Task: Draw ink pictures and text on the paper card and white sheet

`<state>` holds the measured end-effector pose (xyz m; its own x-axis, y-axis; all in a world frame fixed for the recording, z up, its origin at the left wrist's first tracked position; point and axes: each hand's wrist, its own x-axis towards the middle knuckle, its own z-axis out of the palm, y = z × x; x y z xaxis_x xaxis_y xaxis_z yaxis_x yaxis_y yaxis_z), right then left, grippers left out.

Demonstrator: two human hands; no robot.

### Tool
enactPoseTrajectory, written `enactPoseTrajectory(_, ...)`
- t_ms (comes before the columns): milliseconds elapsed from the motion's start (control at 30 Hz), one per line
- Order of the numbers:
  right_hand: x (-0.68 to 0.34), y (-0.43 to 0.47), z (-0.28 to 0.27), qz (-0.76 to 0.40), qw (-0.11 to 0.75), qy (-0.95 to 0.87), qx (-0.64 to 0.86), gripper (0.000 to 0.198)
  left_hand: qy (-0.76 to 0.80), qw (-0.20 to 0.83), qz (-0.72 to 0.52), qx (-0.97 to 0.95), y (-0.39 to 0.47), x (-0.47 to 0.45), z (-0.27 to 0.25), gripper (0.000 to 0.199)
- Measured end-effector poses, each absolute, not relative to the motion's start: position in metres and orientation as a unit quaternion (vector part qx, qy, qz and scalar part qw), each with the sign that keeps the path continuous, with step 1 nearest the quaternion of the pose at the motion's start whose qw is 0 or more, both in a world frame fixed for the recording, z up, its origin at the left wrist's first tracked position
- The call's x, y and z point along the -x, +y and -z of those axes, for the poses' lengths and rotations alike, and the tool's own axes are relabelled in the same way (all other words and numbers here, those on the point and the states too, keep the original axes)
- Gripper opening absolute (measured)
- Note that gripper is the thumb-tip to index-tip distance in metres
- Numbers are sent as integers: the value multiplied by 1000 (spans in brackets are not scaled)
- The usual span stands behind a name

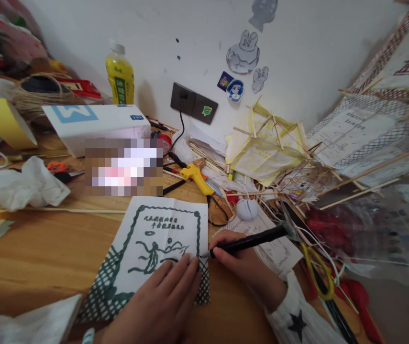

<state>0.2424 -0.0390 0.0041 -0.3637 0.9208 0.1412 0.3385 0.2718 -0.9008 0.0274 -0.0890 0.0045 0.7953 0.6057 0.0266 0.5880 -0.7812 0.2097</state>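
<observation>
Wooden and cluttered, the bench carries a yellow tape roll at the far left, with crumpled tissue below it. Behind these stands a white box, and a yellow bottle rises against the wall behind the box.

Nearer the middle lies the sheet, white paper with a dark green border, a figure drawn in its centre and a cross-hatched band along its left and lower edges. The left hand lies flat on the sheet's lower right part, fingers stretched out and close together, pressing the paper to the bench and gripping nothing.

Just right of it, the right hand is closed around a black marker, held between thumb and fingers. The marker's tip touches the sheet at its right border, just beside the left fingertips. The wrist wears a white sleeve with a black star.

Behind the sheet lies a yellow glue gun, its cable running up to a dark socket on the wall. Right of the marker lie scissors with yellow handles. Farther right, a heap of paper and thin wooden sticks leans against the wall.
</observation>
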Motion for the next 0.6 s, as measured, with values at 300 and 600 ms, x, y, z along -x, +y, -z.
enactPoseTrajectory(300,-243,-42,-4,-433,365,-678,469,21,316,83,-51,-944,-90,-28,-1,64)
enactPoseTrajectory(600,-243,-40,-2,-411,374,-696,455,17,313,90,-93,-941,-86,-24,-2,57)
